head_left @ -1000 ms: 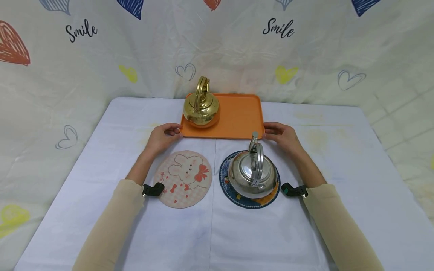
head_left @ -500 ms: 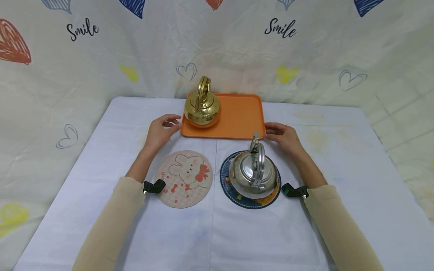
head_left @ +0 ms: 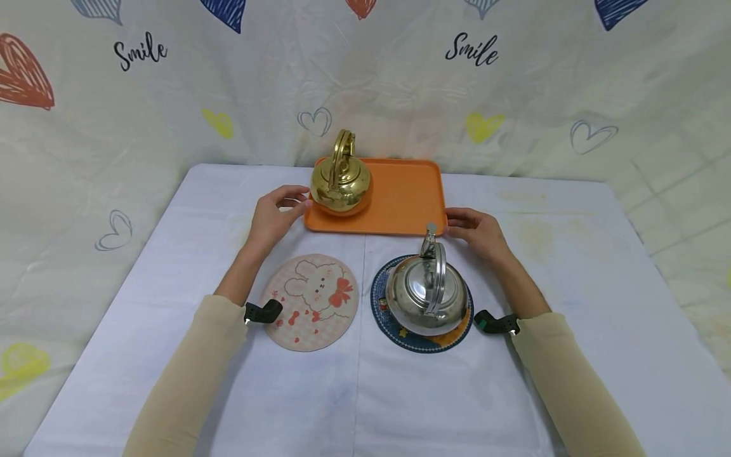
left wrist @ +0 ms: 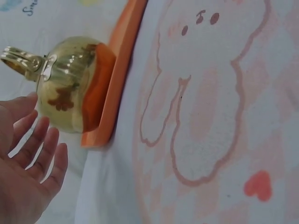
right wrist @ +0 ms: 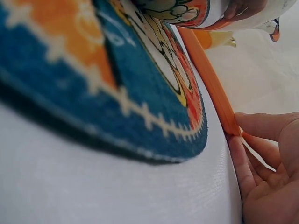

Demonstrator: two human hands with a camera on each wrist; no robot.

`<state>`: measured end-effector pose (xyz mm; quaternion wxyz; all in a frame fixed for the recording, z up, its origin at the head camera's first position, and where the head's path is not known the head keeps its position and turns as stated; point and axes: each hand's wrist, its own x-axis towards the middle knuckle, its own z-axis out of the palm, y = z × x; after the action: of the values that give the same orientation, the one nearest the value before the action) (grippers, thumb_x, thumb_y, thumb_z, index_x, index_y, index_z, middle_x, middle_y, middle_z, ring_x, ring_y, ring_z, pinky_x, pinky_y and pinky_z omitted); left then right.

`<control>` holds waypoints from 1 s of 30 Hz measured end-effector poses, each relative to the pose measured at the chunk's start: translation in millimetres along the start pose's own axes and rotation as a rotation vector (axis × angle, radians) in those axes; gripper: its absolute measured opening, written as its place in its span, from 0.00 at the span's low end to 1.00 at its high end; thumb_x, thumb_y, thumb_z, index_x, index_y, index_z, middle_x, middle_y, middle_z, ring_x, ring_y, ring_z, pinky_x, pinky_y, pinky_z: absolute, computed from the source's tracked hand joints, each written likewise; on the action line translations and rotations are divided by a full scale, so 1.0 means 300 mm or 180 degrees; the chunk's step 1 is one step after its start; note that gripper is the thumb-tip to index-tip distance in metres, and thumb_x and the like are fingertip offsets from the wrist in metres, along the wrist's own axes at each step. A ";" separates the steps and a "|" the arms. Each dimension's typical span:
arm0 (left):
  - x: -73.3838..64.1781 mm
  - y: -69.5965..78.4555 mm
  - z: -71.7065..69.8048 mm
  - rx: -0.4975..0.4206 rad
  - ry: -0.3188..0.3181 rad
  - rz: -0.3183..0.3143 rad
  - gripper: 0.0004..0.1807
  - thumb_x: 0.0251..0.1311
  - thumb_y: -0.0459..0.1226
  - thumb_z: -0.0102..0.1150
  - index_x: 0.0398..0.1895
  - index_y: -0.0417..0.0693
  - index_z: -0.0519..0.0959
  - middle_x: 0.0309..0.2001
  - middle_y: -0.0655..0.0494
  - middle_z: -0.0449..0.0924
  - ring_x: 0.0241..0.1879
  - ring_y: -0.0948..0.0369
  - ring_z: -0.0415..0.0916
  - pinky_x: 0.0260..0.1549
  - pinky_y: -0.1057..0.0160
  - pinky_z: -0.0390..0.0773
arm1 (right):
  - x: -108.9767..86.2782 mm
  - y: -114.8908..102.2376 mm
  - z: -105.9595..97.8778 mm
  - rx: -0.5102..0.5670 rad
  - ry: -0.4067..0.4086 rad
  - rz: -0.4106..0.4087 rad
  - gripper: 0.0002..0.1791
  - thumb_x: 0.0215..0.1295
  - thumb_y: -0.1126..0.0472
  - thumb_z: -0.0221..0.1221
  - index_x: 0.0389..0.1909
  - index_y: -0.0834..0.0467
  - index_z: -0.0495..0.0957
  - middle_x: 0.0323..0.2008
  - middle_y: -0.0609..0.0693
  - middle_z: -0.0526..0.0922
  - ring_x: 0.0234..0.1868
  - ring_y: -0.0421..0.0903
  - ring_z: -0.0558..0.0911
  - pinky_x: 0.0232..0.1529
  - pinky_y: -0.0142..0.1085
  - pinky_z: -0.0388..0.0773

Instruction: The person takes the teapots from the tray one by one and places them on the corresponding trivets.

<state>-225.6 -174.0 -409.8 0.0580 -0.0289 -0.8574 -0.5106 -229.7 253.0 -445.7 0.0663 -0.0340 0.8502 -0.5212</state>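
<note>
A gold kettle (head_left: pixel 341 184) stands upright on the left part of an orange tray (head_left: pixel 408 197), its arched handle raised. My left hand (head_left: pixel 275 216) is beside the kettle's left side, fingers parted and loosely bent, holding nothing. In the left wrist view the thumb of the left hand (left wrist: pixel 28 163) comes close to the gold kettle (left wrist: pixel 70 88); whether it touches cannot be told. At the tray's front right corner, my right hand (head_left: pixel 476 231) pinches the rim. The right wrist view has the thumb and a finger of the right hand (right wrist: pixel 266 163) at the orange tray (right wrist: pixel 219 98) edge.
Nearer to me, a silver kettle (head_left: pixel 419 298) stands on a round blue mat (head_left: pixel 394 333), close to my right forearm. Left of it lies a round pink rabbit mat (head_left: pixel 311 327). A white cloth (head_left: pixel 297 406) covers the table, with a patterned curtain (head_left: pixel 388 76) behind.
My left hand has left the tray's left front corner and moved up and forward to the gold kettle's side. The right hand stays at the tray's right corner.
</note>
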 end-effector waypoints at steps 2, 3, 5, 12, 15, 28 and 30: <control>0.000 0.007 0.001 -0.0057 -0.0007 0.0026 0.21 0.69 0.44 0.68 0.62 0.50 0.83 0.54 0.46 0.84 0.55 0.54 0.80 0.49 0.67 0.76 | -0.001 -0.002 0.000 0.0003 0.0002 -0.0007 0.28 0.71 0.60 0.66 0.70 0.59 0.76 0.64 0.65 0.81 0.47 0.25 0.80 0.46 0.18 0.72; 0.001 0.011 0.002 -0.0070 -0.0007 0.0032 0.21 0.69 0.44 0.68 0.62 0.50 0.83 0.55 0.47 0.84 0.55 0.54 0.80 0.49 0.66 0.76 | -0.002 -0.002 0.000 -0.0001 0.0000 -0.0013 0.28 0.71 0.60 0.66 0.70 0.59 0.76 0.64 0.65 0.81 0.47 0.25 0.80 0.46 0.17 0.72; 0.003 0.020 0.003 -0.0086 -0.0007 0.0034 0.21 0.69 0.44 0.68 0.62 0.51 0.82 0.55 0.47 0.85 0.56 0.54 0.80 0.52 0.64 0.76 | -0.002 -0.001 0.000 -0.0009 -0.0005 -0.0022 0.28 0.71 0.60 0.66 0.70 0.59 0.76 0.64 0.65 0.81 0.48 0.25 0.80 0.46 0.17 0.71; 0.013 0.053 0.009 -0.0160 -0.0027 0.0020 0.22 0.68 0.41 0.68 0.64 0.49 0.81 0.58 0.47 0.84 0.58 0.54 0.79 0.62 0.53 0.78 | 0.006 0.011 0.001 -0.0002 -0.0025 -0.0003 0.29 0.71 0.60 0.66 0.71 0.60 0.74 0.65 0.65 0.80 0.48 0.25 0.80 0.46 0.17 0.72; 0.016 0.062 0.012 -0.0197 -0.0041 0.0012 0.22 0.68 0.41 0.68 0.64 0.49 0.80 0.59 0.48 0.83 0.58 0.55 0.79 0.62 0.53 0.78 | 0.008 0.016 0.001 -0.0011 -0.0021 0.0018 0.29 0.71 0.60 0.66 0.71 0.59 0.74 0.65 0.65 0.80 0.48 0.25 0.80 0.44 0.18 0.72; 0.024 0.073 0.014 -0.0283 -0.0092 0.0087 0.23 0.67 0.40 0.69 0.64 0.49 0.81 0.60 0.49 0.83 0.58 0.56 0.79 0.61 0.56 0.78 | 0.007 0.013 0.003 -0.0023 -0.0026 -0.0055 0.29 0.70 0.59 0.67 0.71 0.59 0.75 0.64 0.66 0.81 0.47 0.24 0.80 0.45 0.18 0.72; 0.027 0.075 0.017 -0.0324 -0.0093 0.0124 0.23 0.66 0.40 0.70 0.64 0.49 0.81 0.60 0.49 0.83 0.58 0.56 0.79 0.61 0.57 0.78 | 0.006 0.013 0.002 -0.0026 -0.0021 -0.0046 0.29 0.70 0.59 0.67 0.71 0.59 0.75 0.63 0.65 0.81 0.47 0.24 0.80 0.44 0.19 0.72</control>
<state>-231.4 -158.9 -391.5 0.0538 -0.0560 -0.8304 -0.5518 -231.4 254.2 -449.7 0.0651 -0.0421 0.8518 -0.5180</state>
